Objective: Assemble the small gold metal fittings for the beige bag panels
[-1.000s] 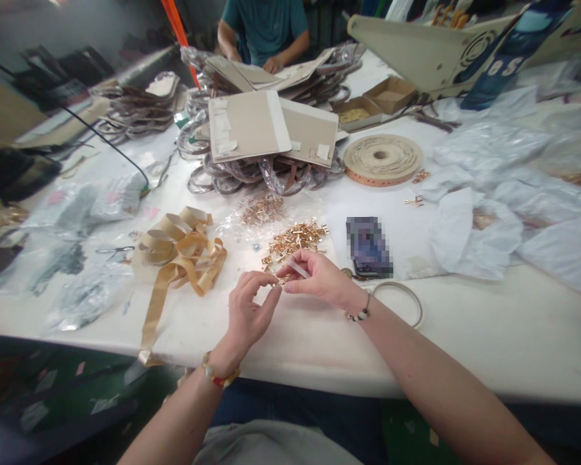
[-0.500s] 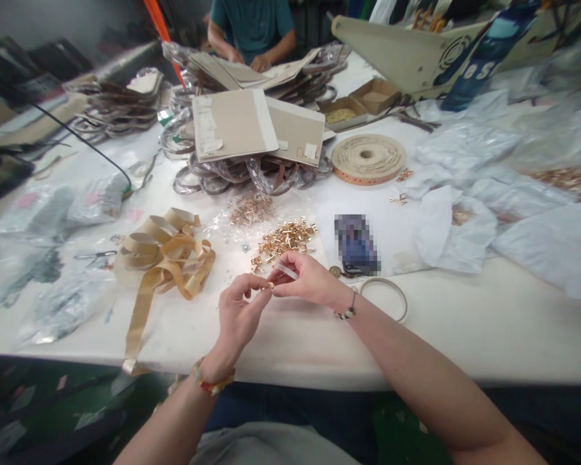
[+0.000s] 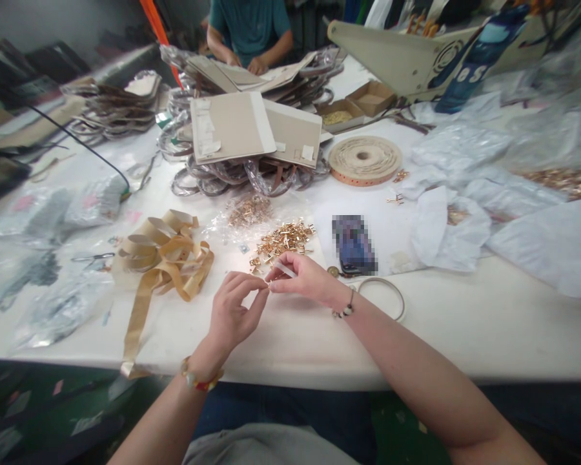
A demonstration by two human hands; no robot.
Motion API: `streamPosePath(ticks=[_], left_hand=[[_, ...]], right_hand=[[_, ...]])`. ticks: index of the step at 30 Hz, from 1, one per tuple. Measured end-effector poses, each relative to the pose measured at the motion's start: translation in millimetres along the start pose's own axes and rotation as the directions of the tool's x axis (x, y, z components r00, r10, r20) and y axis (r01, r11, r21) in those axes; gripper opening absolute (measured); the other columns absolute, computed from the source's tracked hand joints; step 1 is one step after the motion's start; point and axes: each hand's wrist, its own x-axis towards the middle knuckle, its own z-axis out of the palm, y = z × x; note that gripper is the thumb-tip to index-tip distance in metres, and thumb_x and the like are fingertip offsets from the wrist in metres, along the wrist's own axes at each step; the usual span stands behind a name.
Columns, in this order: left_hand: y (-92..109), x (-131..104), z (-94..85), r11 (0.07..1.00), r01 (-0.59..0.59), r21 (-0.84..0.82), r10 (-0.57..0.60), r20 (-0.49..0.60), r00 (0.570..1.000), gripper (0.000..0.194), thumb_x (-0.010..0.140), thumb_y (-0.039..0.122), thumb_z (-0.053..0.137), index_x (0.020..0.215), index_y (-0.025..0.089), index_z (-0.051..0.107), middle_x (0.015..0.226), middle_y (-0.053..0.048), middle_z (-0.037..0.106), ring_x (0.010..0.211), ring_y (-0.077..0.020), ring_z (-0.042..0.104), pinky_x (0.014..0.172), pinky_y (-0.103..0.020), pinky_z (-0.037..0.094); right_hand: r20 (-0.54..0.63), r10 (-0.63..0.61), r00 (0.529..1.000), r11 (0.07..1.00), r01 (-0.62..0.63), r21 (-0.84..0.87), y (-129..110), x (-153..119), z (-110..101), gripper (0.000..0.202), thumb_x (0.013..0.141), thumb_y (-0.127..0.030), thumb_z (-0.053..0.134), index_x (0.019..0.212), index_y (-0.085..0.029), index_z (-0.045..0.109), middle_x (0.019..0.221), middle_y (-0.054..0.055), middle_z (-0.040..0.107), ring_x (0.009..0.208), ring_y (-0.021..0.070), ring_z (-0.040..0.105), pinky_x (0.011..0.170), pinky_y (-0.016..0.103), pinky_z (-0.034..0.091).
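Observation:
My left hand (image 3: 235, 309) is closed in a pinch, thumb and forefinger meeting at a tiny gold-coloured metal piece (image 3: 270, 284), mostly hidden by the fingertips. Against it rest the fingertips of my right hand (image 3: 307, 281), also closed. A thin whitish strip (image 3: 285, 269) sticks out between the right fingers. Just beyond both hands lies a loose heap of small gold-coloured metal fittings (image 3: 285, 240). Behind that heap, a clear plastic bag (image 3: 249, 212) holds more metal pieces.
Left of my hands is a tan ribbon roll (image 3: 142, 248). A phone (image 3: 353, 244) and a pale ring-shaped band (image 3: 403, 300) lie right. Beyond are stacked boards (image 3: 230, 129), a tape coil (image 3: 365, 158), plastic bags (image 3: 465, 152) and a bottle (image 3: 481, 61). A person works opposite.
My left hand has shifted slightly left, its fingers straighter, and less of the gold-coloured piece shows. My right hand keeps its pinch with the whitish strip. The whole view has shifted slightly.

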Motion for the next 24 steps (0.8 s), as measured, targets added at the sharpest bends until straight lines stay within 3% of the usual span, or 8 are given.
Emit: streamPosePath(ticks=[3,8,16,18,24], left_hand=[[1.8,-1.3,3.0,0.997,0.072,0.015,-0.072,-0.006,0.997,0.007,0.089,0.017,0.063,0.084,0.021,0.065,0.081,-0.003,0.071,0.08,-0.0188,0.061,0.075,-0.033,0.049],[3.5,-2.5,6.7,0.978,0.211,-0.008,-0.21,0.017,0.977,0.01,0.09,0.022,0.061,0.08,0.021,0.063,0.08,-0.002,0.07,0.08,-0.0191,0.06,0.073,-0.033,0.046],[6.8,-1.3,12.5,0.878,0.467,-0.105,-0.465,0.04,0.884,0.014,0.09,0.029,0.06,0.08,0.021,0.066,0.075,0.0,0.069,0.071,-0.0163,0.061,0.065,-0.029,0.045],[6.0,-1.9,13.4,0.862,0.493,-0.119,-0.491,0.046,0.87,0.014,0.09,0.032,0.061,0.084,0.021,0.068,0.076,0.0,0.071,0.071,-0.0162,0.062,0.064,-0.028,0.045],[-1.9,-12.0,11.6,0.88,0.432,-0.196,-0.449,-0.051,0.892,0.024,0.091,0.036,0.064,0.109,0.021,0.071,0.1,-0.006,0.076,0.083,-0.0174,0.069,0.07,-0.028,0.052]], right_hand=[[0.014,-0.038,0.999,0.999,0.038,-0.012,1.1,0.6,-1.3,0.04,0.062,-0.027,0.088,0.088,-0.02,0.058,0.095,0.002,0.071,0.088,0.0167,0.067,0.084,0.032,0.053],[0.036,-0.01,0.999,1.0,0.009,0.02,-0.3,-0.3,-0.2,0.044,0.06,-0.023,0.088,0.088,-0.02,0.055,0.099,0.002,0.069,0.086,0.0163,0.067,0.079,0.031,0.054],[0.006,-0.091,0.996,0.996,0.091,-0.022,-0.7,0.0,3.3,0.037,0.061,-0.021,0.084,0.085,-0.021,0.055,0.096,0.0,0.067,0.087,0.0159,0.065,0.083,0.03,0.053],[-0.017,-0.103,0.995,0.994,0.102,-0.042,-0.2,0.9,1.9,0.036,0.062,-0.024,0.084,0.085,-0.021,0.056,0.095,0.001,0.068,0.089,0.0174,0.065,0.084,0.032,0.053],[-0.078,-0.101,0.992,0.993,0.095,-0.075,-3.0,1.0,-1.8,0.036,0.063,-0.028,0.086,0.085,-0.021,0.058,0.097,0.003,0.071,0.093,0.02,0.067,0.086,0.034,0.053]])
